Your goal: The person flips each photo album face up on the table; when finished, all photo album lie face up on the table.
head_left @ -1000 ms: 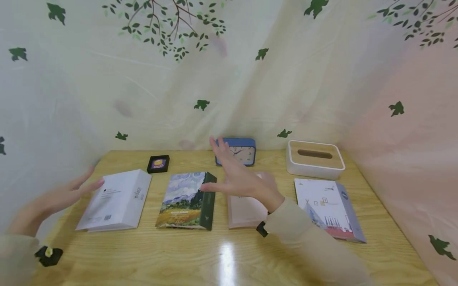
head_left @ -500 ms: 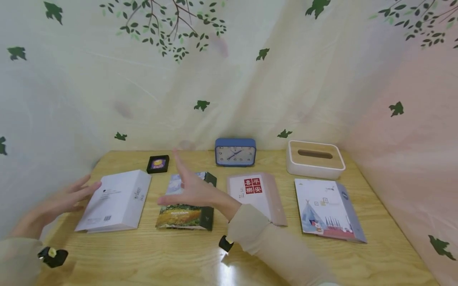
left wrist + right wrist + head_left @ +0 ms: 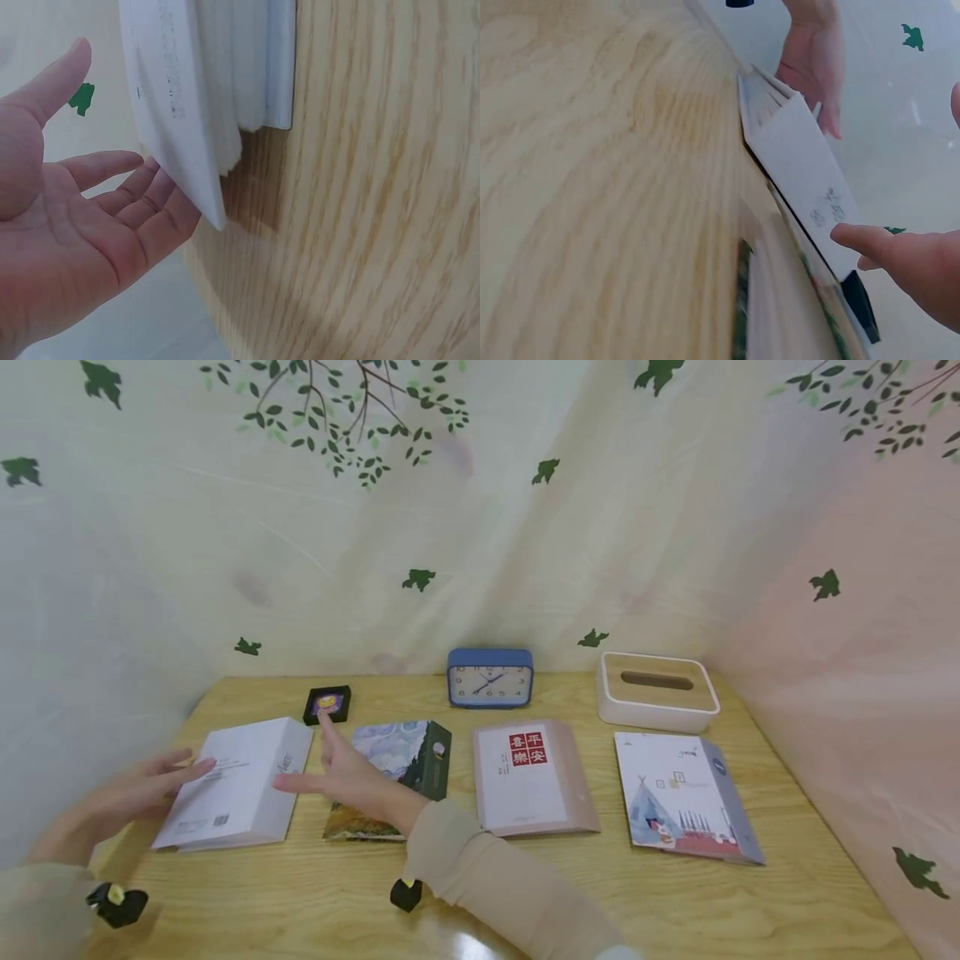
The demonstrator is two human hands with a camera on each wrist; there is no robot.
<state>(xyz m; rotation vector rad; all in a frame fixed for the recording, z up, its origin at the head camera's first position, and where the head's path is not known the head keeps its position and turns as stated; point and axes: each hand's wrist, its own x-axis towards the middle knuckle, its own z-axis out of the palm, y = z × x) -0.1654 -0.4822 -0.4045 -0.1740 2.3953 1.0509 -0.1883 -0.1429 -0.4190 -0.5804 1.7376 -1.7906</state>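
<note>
A thick white album (image 3: 243, 777) lies at the left of the table, its spine facing right. My left hand (image 3: 142, 785) is at its left edge; in the left wrist view its fingertips reach behind the cover edge while the thumb (image 3: 60, 82) stands raised. My right hand (image 3: 352, 777) hovers over the neighbouring painted-landscape album (image 3: 393, 747), hiding part of it. Its fingers are spread, and in the head view the thumb overlaps the white album's spine (image 3: 810, 165). Neither hand grips anything.
Right of these lie a pink album (image 3: 517, 789) and a tent-pictured album (image 3: 675, 793). Behind stand a small black frame (image 3: 327, 705), a blue clock (image 3: 491, 681) and a white tissue box (image 3: 660, 693) with a wooden top. A leaf-printed cloth (image 3: 480, 527) surrounds the wooden table (image 3: 675, 910).
My right hand has swept left from over the pink album to near the white album's spine. My left hand has lowered slightly and closer to the white album's left edge. The albums stay put.
</note>
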